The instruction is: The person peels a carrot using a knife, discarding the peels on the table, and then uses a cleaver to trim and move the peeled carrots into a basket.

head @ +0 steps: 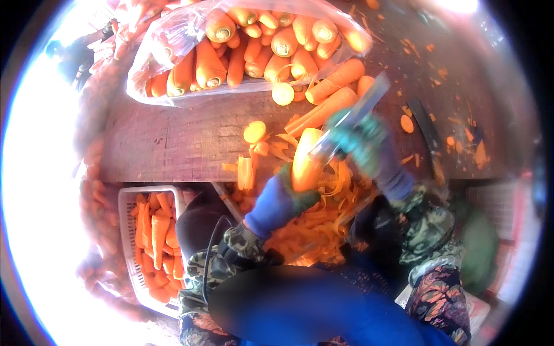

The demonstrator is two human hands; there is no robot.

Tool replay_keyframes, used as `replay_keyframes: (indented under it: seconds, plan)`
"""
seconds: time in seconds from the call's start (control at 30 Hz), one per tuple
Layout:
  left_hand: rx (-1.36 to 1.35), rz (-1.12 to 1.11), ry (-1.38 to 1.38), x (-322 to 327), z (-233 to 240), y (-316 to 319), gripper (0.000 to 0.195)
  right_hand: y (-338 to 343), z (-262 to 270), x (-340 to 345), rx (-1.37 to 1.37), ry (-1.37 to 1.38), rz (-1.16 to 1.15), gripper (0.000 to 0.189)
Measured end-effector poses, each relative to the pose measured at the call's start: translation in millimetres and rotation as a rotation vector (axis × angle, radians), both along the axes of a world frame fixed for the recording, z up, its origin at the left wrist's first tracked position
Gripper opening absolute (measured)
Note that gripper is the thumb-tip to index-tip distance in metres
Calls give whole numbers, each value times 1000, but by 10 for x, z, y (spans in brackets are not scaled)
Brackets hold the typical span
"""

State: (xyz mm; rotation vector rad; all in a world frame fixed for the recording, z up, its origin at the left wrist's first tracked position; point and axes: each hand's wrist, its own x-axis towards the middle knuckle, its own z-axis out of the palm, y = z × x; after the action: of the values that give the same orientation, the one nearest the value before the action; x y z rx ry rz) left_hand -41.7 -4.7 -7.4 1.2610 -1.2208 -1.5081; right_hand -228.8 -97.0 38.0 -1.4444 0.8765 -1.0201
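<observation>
My left hand [281, 199], in a blue and green glove, grips a peeled-looking carrot [307, 160] upright above the table's near edge. My right hand [361, 140], in a similar glove and blurred, is closed around a tool with a long flat metal blade [372, 97]; its lower part lies against or just over the carrot, and I cannot tell which. Below both hands is a heap of orange carrot peelings [311, 229]. Carrot slices [254, 131] and cut pieces [245, 173] lie left of the held carrot. Several peeled carrots [331, 108] rest beyond my hands.
A clear plastic bag [173, 101] full of whole carrots lies at the table's far side. A dark-bladed knife [424, 125] rests on the wooden table [173, 138] at the right, among scraps. A white plastic basket [125, 242] of carrot pieces stands at the lower left.
</observation>
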Motion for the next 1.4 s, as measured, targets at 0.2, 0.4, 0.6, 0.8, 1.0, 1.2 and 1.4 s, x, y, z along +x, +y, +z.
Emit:
replay_keyframes:
  seconds: [0.2,0.4,0.6,0.8,1.0,1.2,1.4]
  plan:
    - [-280,-38,-754,29,49,39,66,-587,-113,-514,-179,12,-299,19]
    - [-385,-117,-991,42,145,29,59,-297,-79,-262,-90,82,-171,14]
    - [-379,-183,-1110,58,205,84,56,-138,123,-51,57,179,8,16]
    - [-406,-210,-1123,138,428,95,51,-255,-26,-137,159,120,-103,16]
    - [-255,-162,-1177,551,916,485,55,-800,-336,-740,127,-16,-405,17]
    - [-61,237,-1298,1715,920,1280,58,-521,36,-601,202,-88,-370,30]
    - [-41,397,-1761,1927,1005,1684,56,-468,170,-1083,99,-136,-510,27]
